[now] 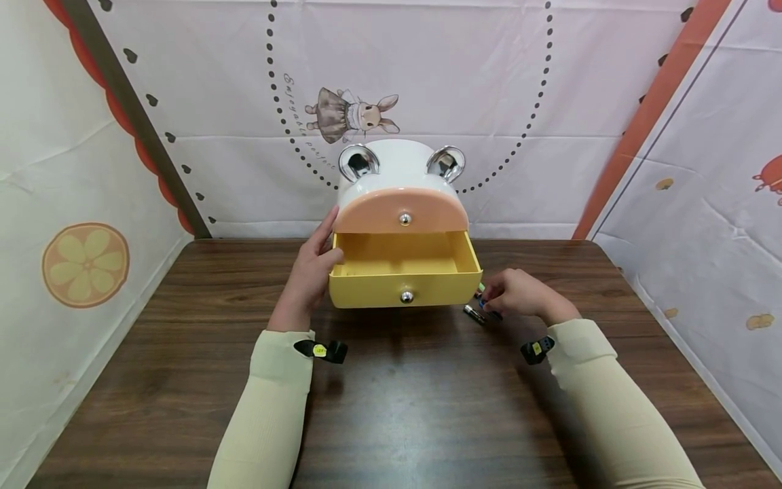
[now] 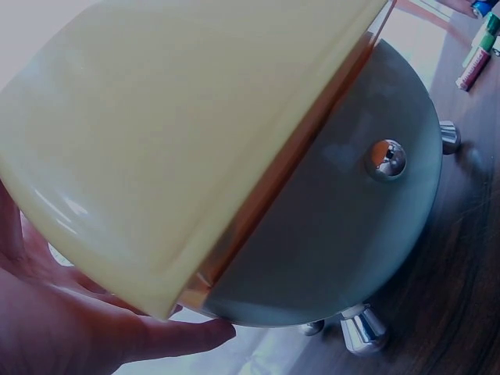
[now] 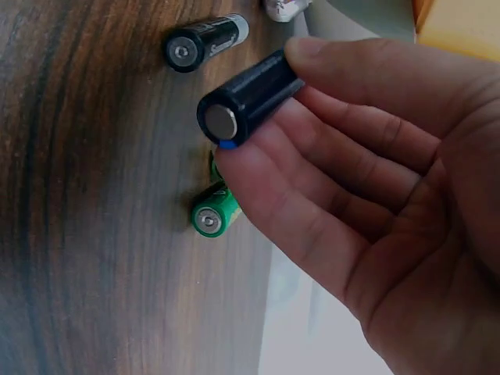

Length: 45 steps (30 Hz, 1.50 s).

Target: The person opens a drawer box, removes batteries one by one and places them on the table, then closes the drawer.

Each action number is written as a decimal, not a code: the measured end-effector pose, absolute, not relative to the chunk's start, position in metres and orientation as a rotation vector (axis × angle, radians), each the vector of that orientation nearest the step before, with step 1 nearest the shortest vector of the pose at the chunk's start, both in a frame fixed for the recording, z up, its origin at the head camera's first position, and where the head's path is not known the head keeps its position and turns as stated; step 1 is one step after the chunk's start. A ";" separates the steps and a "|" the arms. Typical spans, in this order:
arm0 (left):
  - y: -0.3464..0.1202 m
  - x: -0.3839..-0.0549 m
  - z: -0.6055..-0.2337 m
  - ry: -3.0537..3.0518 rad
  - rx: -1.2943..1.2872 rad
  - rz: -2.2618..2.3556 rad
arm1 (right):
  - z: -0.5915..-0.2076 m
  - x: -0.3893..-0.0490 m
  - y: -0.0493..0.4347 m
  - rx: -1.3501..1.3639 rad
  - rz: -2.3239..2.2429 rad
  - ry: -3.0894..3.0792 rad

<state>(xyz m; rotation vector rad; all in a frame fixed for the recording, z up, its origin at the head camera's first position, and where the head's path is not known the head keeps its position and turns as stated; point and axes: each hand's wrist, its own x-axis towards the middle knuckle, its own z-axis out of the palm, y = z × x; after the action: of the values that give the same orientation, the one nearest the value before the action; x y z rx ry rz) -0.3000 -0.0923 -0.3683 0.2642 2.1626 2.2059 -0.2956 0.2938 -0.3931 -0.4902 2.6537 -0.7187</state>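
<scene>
My right hand (image 1: 519, 293) pinches a dark battery (image 3: 262, 90) between thumb and fingers, just right of the cabinet. A black battery with a silver end (image 3: 207, 41) lies on the table nearby, beside a green battery (image 3: 216, 211). A small desk cabinet (image 1: 400, 156) with animal ears stands against the back; its yellow drawer (image 1: 373, 292) is pulled out, with its bare floor showing. Along the cabinet's left side lies my left hand (image 1: 305, 275), fingers extended up the wall and thumb against the drawer's left edge.
Above the yellow drawer, an orange drawer (image 1: 400, 207) is closed. Below it is a grey-green drawer front (image 2: 336, 211) with a silver knob. Silver feet (image 2: 363, 330) hold the cabinet up from the wooden table (image 1: 391, 407). A printed cloth (image 1: 201, 54) hangs behind and at the sides.
</scene>
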 end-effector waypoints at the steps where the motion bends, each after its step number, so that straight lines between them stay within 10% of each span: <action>1: -0.092 -0.300 -0.368 2.162 0.265 2.206 | -0.394 -0.296 0.294 -0.487 -0.715 2.654; 45: -0.092 -0.300 -0.367 2.171 0.267 2.204 | -0.407 -0.295 0.292 -0.397 -0.597 2.637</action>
<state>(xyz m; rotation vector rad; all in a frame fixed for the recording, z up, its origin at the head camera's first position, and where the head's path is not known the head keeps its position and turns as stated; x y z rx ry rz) -0.2995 -0.0920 -0.3672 0.2667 2.1707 2.2035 -0.2954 0.2921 -0.4067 -0.3966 2.6374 -0.5969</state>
